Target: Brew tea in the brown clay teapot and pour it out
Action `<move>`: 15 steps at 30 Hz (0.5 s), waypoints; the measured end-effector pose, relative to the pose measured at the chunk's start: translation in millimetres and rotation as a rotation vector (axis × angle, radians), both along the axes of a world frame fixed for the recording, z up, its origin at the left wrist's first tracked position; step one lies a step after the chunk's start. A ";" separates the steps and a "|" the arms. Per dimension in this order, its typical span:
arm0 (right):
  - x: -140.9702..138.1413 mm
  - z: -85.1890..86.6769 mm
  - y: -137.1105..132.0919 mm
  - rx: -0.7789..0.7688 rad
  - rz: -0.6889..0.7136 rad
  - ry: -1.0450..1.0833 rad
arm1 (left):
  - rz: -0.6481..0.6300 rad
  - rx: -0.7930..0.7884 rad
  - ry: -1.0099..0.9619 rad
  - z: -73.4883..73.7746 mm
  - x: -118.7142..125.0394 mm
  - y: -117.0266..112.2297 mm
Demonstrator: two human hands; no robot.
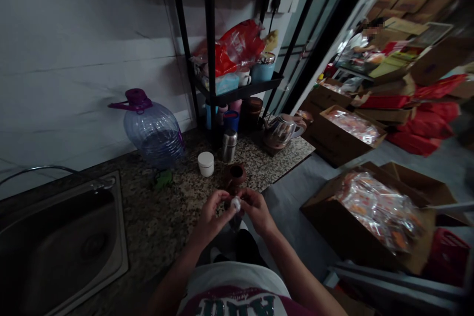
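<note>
- The left grip [214, 218] and right grip [256, 210] are together at chest height over the person's lap, fingertips clamped from both sides on a small white piece [235, 203].
- The white piece is the thing in hand, held in the air between the fingers. Its shape is hard to make out, as it is small, blurred and partly covered.
- A dark object [235, 221] sits just below the white piece and may be joined to it, but the hands and dim light hide how. It could be a small bottle, though I cannot tell.
- The step in hand appears to be close finger work on this small piece. Both hands are occupied, and the fingers would need to part for a clear view of it.
- Just beyond the hands, a brown clay pot [236, 177] stands on the speckled granite surface [177, 237], near the edge and partly hidden by the fingers.
- A steel sink [62, 252] is set into the surface on the left.
- A white tub [205, 164] and steel flask [229, 145] stand farther along, beside a large plastic water bottle [153, 133] with a purple handle.
- Farther on are a steel kettle [281, 131] and a black shelf rack [211, 49] holding cups and red bags.
- To the right, cardboard cartons [370, 227] hold plastic-wrapped packets, and a co-worker [357, 42] is at the far end.
</note>
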State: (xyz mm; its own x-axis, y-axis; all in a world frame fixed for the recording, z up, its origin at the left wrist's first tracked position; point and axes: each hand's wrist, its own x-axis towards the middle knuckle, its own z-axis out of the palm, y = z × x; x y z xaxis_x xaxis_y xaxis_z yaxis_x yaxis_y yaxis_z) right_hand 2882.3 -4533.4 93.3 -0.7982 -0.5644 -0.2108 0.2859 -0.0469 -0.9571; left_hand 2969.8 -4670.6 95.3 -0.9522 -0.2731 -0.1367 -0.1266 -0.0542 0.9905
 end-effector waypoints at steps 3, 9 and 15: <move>-1.4 3.7 2.6 0.020 -0.050 -0.011 | -0.012 -0.081 -0.026 -3.1 -4.6 12.5; -29.1 17.1 20.0 -0.057 -0.135 0.044 | 0.020 -0.182 -0.146 -25.0 -14.9 22.1; -49.2 15.1 48.6 0.145 0.247 0.549 | 0.218 0.041 -0.215 -14.5 -29.6 8.7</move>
